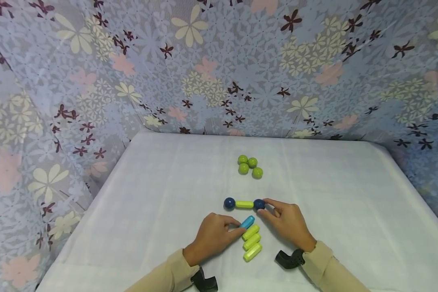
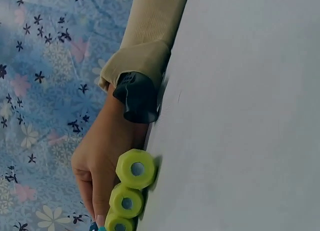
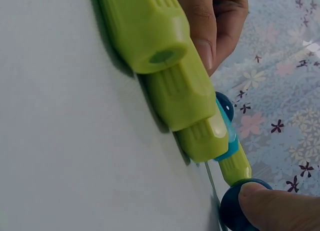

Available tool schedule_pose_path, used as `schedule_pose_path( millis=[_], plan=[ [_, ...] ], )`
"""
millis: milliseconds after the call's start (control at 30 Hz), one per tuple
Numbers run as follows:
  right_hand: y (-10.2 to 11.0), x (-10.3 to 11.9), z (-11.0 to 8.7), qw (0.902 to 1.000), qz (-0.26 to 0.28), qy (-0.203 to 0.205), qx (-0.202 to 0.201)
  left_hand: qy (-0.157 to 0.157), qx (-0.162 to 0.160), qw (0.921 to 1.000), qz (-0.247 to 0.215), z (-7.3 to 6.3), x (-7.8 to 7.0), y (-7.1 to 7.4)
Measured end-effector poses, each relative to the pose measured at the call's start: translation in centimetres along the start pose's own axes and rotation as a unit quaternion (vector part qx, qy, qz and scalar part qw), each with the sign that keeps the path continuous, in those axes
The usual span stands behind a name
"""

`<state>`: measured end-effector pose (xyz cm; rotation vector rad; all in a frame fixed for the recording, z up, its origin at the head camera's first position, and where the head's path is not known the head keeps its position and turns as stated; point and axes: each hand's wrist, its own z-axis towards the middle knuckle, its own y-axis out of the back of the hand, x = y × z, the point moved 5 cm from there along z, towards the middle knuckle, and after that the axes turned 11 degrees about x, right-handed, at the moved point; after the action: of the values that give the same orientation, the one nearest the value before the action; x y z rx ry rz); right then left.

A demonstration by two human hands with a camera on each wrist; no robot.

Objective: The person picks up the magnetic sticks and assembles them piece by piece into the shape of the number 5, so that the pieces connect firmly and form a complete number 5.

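Note:
My left hand [image 1: 213, 235] pinches a short blue magnetic rod [image 1: 247, 222] between thumb and fingers. Directly below it lie several yellow-green magnetic rods [image 1: 252, 242] side by side at a slant. Dull round discs show in their ends in the left wrist view. My right hand [image 1: 288, 221] pinches a dark blue ball [image 1: 258, 204] at the right end of a yellow-green rod [image 1: 244, 204]. Another dark blue ball [image 1: 229, 203] is at that rod's left end. In the right wrist view, the right thumb [image 3: 255, 193] presses on the nearer ball.
Several green balls [image 1: 243, 168] sit in a cluster farther back on the white-covered table [image 1: 160, 182]. Flowered cloth [image 1: 219, 69] hangs behind the table and along its sides. A black wrist device [image 1: 290, 258] is at the right cuff, another [image 1: 204, 281] at the left.

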<state>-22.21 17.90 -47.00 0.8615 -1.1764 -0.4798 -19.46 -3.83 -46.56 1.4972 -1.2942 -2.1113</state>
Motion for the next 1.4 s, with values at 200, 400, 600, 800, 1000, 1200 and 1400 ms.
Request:
schedule_pose_path(
  millis=[200,400,600,800,1000,1200,1400],
  plan=[
    [0.2,-0.1,0.0,1.0000,-0.003,0.000,-0.004,0.036,-0.044,0.9969,-0.054,-0.7,0.4,0.7],
    [0.2,-0.2,0.1,1.0000,0.007,-0.003,0.005,0.088,-0.122,0.9864,-0.066,-2.9,1.7,2.4],
    [0.1,-0.1,0.2,0.9999,0.007,-0.011,0.005,0.106,-0.148,0.9817,-0.056,-4.2,2.5,3.1],
    [0.2,0.2,0.0,0.9999,0.004,0.008,-0.008,0.090,-0.169,0.9802,-0.050,-4.0,2.7,2.9],
    [0.3,0.3,0.2,0.9997,0.002,0.022,-0.009,0.077,-0.175,0.9806,-0.044,-3.6,2.6,2.7],
    [0.2,0.1,0.2,0.9998,0.008,0.015,0.006,0.073,-0.127,0.9884,-0.041,-3.2,2.5,2.0],
    [0.3,0.0,0.1,0.9998,0.003,0.019,-0.004,0.027,-0.092,0.9943,-0.048,-2.4,2.7,2.4]
  ],
)
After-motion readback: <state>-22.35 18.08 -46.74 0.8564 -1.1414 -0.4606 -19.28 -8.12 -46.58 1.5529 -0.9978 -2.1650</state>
